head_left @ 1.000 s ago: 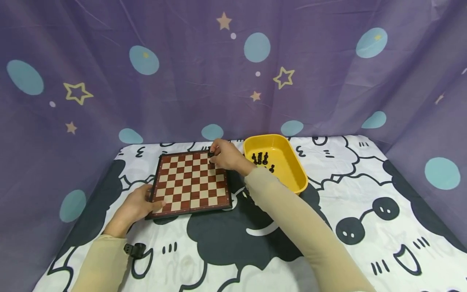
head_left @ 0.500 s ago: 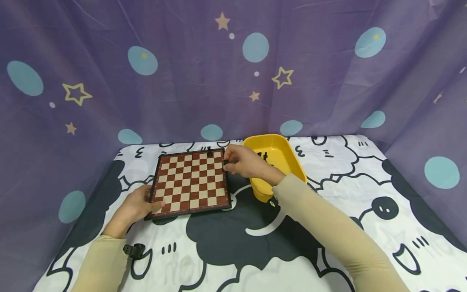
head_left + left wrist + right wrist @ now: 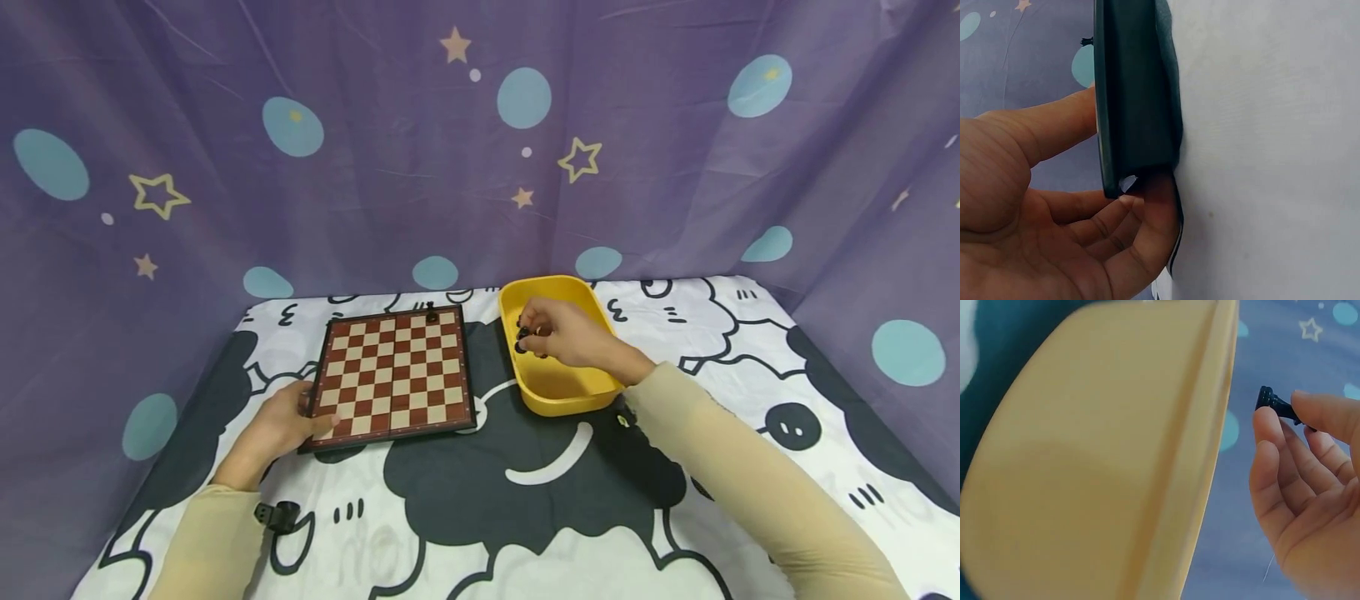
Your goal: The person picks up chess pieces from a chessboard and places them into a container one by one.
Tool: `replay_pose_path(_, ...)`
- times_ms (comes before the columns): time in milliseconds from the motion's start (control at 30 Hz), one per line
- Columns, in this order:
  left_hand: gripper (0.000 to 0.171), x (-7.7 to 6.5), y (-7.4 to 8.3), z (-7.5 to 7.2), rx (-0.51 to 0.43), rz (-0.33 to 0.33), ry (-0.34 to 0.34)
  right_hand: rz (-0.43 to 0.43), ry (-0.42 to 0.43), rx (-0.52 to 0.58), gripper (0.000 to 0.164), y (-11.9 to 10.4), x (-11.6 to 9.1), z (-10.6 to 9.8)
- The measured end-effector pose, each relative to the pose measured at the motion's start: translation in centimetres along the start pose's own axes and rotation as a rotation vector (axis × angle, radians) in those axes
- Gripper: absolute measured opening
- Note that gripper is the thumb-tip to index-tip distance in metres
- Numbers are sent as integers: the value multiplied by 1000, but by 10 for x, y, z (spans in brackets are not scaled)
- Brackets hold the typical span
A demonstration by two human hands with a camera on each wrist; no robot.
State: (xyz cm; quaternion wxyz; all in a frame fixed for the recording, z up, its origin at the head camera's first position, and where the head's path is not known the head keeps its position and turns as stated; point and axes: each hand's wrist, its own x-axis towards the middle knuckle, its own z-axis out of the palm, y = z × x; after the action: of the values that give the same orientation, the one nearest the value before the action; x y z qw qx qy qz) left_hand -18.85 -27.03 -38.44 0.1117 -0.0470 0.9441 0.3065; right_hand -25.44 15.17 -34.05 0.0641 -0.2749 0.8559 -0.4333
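A brown-and-cream chessboard point(image 3: 393, 372) lies on the cloth. My left hand point(image 3: 279, 422) grips its near left corner, thumb over the top and fingers under the edge. In the left wrist view the board's dark side point(image 3: 1138, 87) shows between thumb and fingers. One black chess piece point(image 3: 432, 314) stands at the far edge of the board. Over the yellow tub point(image 3: 558, 406), my right hand point(image 3: 573, 335) pinches another black chess piece point(image 3: 1279, 405) between thumb and fingers, tilted on its side in the right wrist view. That hand hides part of the tub's inside.
A black-and-white cartoon cloth point(image 3: 465, 492) covers the table, and a purple curtain point(image 3: 390, 150) with stars and blue spots hangs behind it. The tub stands to the right of the board, its raised rim near my right forearm.
My right hand has left the far edge of the chessboard, where a black piece now stands, and moved right to over the tub. My left hand keeps its place.
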Motion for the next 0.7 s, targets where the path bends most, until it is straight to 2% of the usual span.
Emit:
replay_pose_path(100, 82, 0, 0, 0, -3, -2, -6, 31, 11, -9, 16, 9, -7, -11)
replay_pose_path(233, 80, 0, 0, 0, -6, 4, -3, 77, 44, -91, 18, 20, -13, -23)
replay_pose_path(400, 80, 0, -2, 0, -5, 4, -1, 114, 63, -147, 20, 32, -15, -29)
replay_pose_path(600, 80, 2, -4, 1, -2, 3, 0, 108, 61, -212, 19, 46, -14, -27)
replay_pose_path(700, 79, 2, -5, 1, 2, 8, 5, 79, 49, -240, 17, 52, -14, -25)
